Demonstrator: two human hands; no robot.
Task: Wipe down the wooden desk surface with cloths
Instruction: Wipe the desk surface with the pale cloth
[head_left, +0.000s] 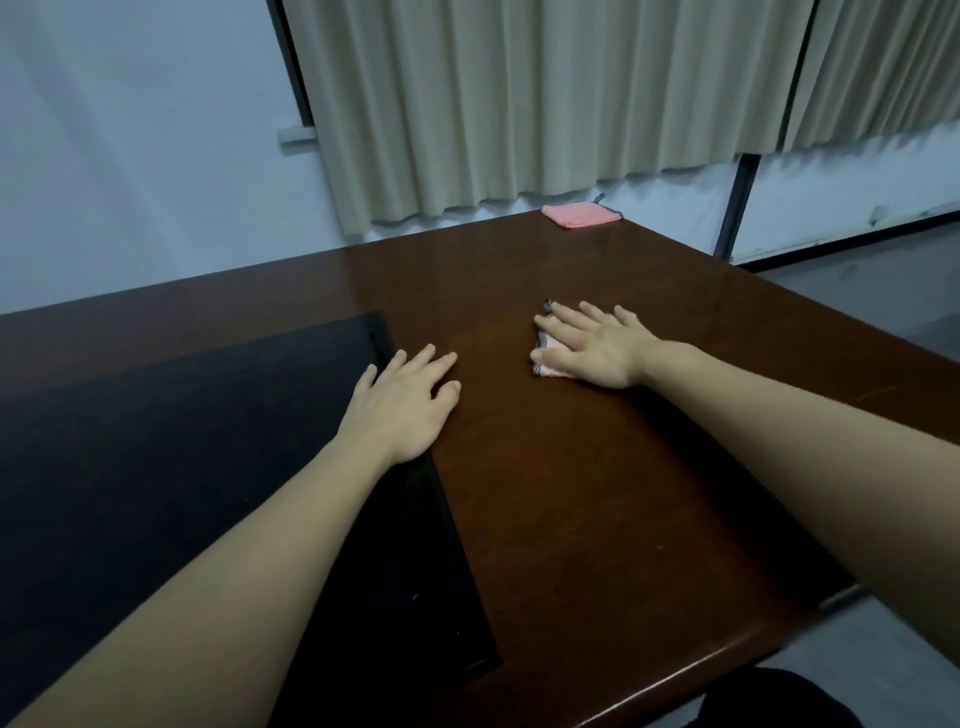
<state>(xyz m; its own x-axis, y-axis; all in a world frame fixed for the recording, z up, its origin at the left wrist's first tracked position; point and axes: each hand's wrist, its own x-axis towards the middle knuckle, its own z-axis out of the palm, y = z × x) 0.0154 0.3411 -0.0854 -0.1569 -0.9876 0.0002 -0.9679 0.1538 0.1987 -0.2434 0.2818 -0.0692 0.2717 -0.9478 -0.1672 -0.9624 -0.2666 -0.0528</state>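
Observation:
The dark brown wooden desk (597, 493) fills the lower part of the view. My right hand (592, 345) lies flat with spread fingers on a small pink cloth (545, 343) with a dark trim, pressing it onto the desk; most of the cloth is hidden under the palm. My left hand (402, 400) rests flat on the desk, fingers straight, at the right edge of a black desk mat (208, 493), holding nothing. A second folded pink cloth (579, 214) lies at the desk's far corner, well beyond both hands.
Beige curtains (519, 104) hang behind the desk's far edge. A white wall stands at the left. The desk's right edge drops to a grey floor (883, 291). A dark object (753, 701) shows below the near edge.

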